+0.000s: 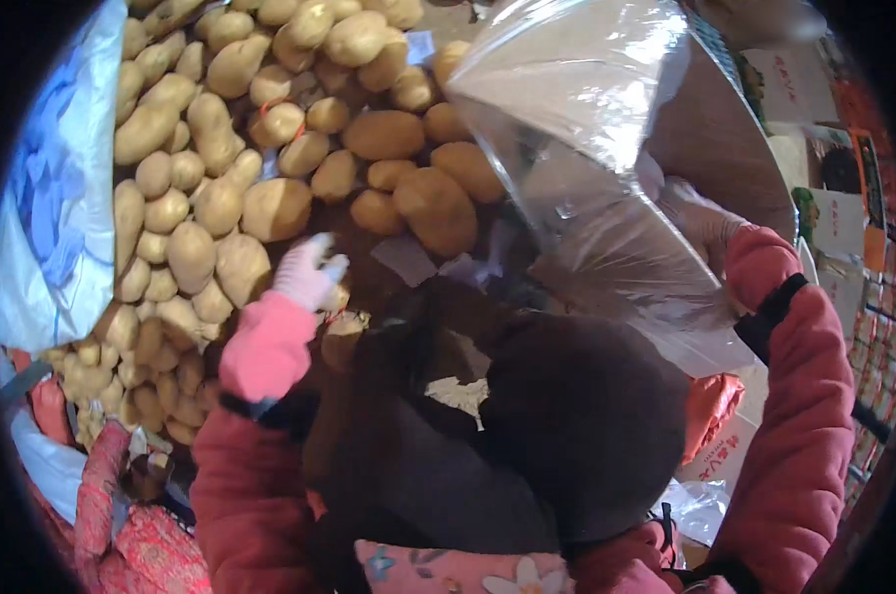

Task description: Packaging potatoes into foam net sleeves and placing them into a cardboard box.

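Note:
My left hand (307,272), in a pale striped glove, is above the dark floor at the right edge of a potato pile (195,193). Its fingers are apart with nothing between them. Just below its fingertips lies a small potato (336,298). Clear plastic film (574,111) spreads over and around a cardboard box (722,134) on the right. My right hand (696,215), gloved too, is at the box's inner side beside the film. Its fingertips are partly hidden by the film, so I cannot tell whether it grips anything.
A white woven sheet (95,185) with blue cloth borders the pile on the left. Paper scraps (405,260) lie before my dark-clad knees (589,423). Printed cartons (826,223) stand at right. At lower left is a person's red patterned sleeve (103,475). An orange-red bag (715,408) sits beside my knee.

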`<state>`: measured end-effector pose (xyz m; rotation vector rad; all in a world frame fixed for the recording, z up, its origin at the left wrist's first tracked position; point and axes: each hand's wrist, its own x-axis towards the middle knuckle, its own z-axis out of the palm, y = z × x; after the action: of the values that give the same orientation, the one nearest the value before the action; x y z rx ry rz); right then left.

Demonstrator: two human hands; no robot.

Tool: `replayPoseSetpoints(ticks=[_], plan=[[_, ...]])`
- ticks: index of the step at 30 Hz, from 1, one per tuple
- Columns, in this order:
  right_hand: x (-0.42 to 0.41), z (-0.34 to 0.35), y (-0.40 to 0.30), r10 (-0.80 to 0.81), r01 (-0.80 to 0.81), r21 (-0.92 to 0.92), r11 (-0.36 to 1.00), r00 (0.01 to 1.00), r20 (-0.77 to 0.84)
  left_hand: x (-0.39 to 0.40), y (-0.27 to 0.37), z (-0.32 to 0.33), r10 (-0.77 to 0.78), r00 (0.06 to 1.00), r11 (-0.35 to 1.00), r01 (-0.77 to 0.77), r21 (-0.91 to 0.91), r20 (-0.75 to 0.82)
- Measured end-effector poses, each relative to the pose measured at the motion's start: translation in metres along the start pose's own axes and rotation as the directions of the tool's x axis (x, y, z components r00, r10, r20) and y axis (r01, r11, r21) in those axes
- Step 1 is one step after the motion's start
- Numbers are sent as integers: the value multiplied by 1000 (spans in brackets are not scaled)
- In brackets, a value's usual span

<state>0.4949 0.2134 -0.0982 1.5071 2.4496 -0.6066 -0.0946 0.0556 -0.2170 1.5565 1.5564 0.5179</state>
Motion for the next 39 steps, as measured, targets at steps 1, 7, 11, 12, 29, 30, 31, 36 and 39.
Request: replayPoseSetpoints(ticks=[1, 7, 11, 12, 29, 30, 31, 36, 39], plan=[[6, 7, -4, 82, -81, 66, 995, 996, -19, 0, -8, 12, 45, 999, 955, -43, 293, -1], [30, -48, -184, 254, 53, 603, 796, 875, -412, 15, 2, 72, 7, 886, 659, -354, 664, 464], [27, -78, -302, -493, 503, -84, 860, 779, -388, 21, -14, 78, 91, 923, 790, -295, 537, 374], [31, -72, -314, -599, 612, -75, 788, 732, -326, 17, -8, 70, 157, 950, 916, -242, 319, 270], [90, 27, -335, -448, 243, 499, 832, 823, 348, -21, 64, -9, -16, 975, 779, 150, -609, 220], [82, 27, -329, -512, 317, 505, 803, 801, 311, -13, 46, 0, -12, 993, 858, 70, -509, 116], [72, 17, -330, -593, 373, 588, 718, 770, 236, -8, 23, 7, -13, 1000, 921, 16, -390, 11], [16, -61, -295, 12, 458, 780, 426, 859, -512, 4, -20, 5, 14, 993, 932, 30, 361, -119], [-13, -98, -186, 34, 85, 128, 988, 690, -723, 37, -6, 25, 226, 974, 854, -198, 481, 0]])
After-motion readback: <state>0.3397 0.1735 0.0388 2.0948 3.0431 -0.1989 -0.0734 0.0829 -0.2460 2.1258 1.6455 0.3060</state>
